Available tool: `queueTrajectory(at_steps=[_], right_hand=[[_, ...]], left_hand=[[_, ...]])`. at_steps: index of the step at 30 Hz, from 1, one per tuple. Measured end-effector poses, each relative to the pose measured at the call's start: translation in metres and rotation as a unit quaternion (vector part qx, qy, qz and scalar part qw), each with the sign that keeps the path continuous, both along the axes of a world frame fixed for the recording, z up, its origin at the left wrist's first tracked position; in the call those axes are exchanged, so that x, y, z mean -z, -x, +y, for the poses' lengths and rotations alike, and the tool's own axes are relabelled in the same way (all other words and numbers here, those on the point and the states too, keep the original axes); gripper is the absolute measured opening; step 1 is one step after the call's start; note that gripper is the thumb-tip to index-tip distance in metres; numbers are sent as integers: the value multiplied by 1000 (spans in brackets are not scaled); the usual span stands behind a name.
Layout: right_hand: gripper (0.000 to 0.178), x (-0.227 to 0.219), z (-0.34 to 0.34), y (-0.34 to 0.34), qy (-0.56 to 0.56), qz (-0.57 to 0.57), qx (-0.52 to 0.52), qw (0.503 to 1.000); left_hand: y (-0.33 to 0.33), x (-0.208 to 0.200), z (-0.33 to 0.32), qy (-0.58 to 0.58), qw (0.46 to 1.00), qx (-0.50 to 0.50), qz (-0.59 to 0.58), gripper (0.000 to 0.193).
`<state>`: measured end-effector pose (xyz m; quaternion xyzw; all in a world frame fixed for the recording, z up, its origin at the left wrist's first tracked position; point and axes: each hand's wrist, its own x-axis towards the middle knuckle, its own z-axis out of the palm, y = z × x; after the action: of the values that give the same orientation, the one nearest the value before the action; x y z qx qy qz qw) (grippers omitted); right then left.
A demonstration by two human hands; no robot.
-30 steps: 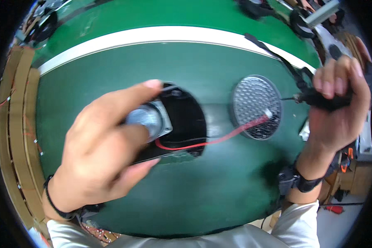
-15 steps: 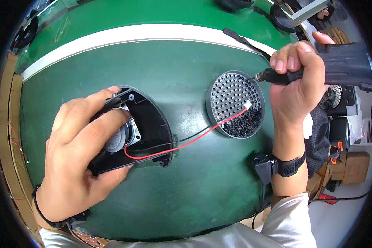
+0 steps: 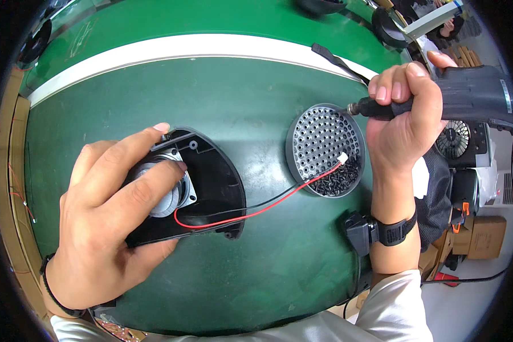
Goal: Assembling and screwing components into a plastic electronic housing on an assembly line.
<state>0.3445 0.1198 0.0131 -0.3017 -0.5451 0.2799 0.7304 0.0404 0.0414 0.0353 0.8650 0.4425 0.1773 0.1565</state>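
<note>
My left hand (image 3: 100,211) grips a curved black plastic housing (image 3: 222,171), its fingers over a round speaker (image 3: 166,200) with a square metal frame inside it. Red and black wires (image 3: 256,212) run from the speaker to a small white connector (image 3: 342,158), which rests over a round grey screw tray (image 3: 291,148). Perforations fill much of the tray, and loose black screws (image 3: 335,183) are heaped at its near side. Wrapped around a black electric screwdriver (image 3: 473,94), my right hand (image 3: 404,125) holds it sideways, the bit at the tray's upper right rim.
A white strip (image 3: 211,45) divides the dark green tabletop from a brighter green surface behind. Near the right edge stand a black fan (image 3: 455,138) and cardboard boxes (image 3: 487,236). A black strap (image 3: 330,56) lies across the strip. Another person's hand (image 3: 447,27) shows at far upper right.
The housing and speaker have shifted slightly right and nearer in the picture. The tray sits a little lower in view, while the screwdriver has moved slightly left along its upper right rim.
</note>
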Motion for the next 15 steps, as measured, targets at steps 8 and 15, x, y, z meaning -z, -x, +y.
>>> queueTrajectory(at_steps=[8,15], right_hand=[[36,3,7,8,6,12,-21,1000],[39,7,6,-29,21,-47,-50,997]], left_hand=[[2,-1,0,-8,1000,-13,11,60],[3,6,3,0,1000,18,20,56]])
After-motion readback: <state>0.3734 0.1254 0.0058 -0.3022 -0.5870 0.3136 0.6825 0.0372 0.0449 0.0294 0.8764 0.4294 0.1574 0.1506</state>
